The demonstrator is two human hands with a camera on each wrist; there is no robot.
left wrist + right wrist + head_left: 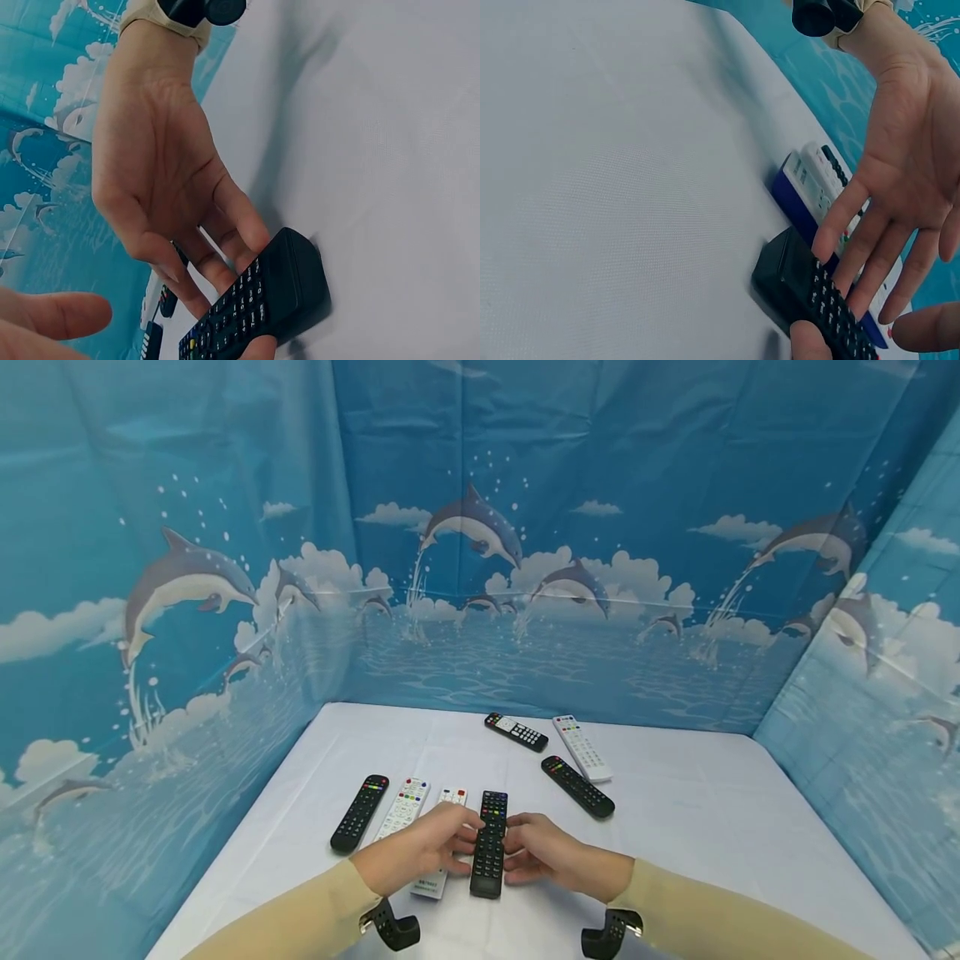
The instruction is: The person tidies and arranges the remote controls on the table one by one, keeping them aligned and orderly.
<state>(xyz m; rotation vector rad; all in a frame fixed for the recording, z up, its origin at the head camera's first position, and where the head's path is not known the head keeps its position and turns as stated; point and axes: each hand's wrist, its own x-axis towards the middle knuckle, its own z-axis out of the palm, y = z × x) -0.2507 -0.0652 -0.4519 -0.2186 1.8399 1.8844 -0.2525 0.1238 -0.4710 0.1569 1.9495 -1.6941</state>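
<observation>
A black remote control (490, 852) lies lengthwise on the white tablecloth between both hands, its dark blank end toward me. My left hand (420, 847) is at its left side; in the right wrist view the left hand (911, 150) has its fingers extended against the remote's edge, thumb apart. From the right, my right hand (551, 857) meets the opposite edge. Its fingers are loosely extended and its thumb stands off in the left wrist view. Under the left hand, partly hidden, is a white remote (430, 885) with blue sides in the right wrist view.
Left of the hands lie another black remote (360, 814) and a white remote (405, 802). Farther back on the right are a black remote (577, 787), a white remote (582, 747) and a black-and-white remote (516, 732). A dolphin-print curtain (525, 668) borders the table (697, 810).
</observation>
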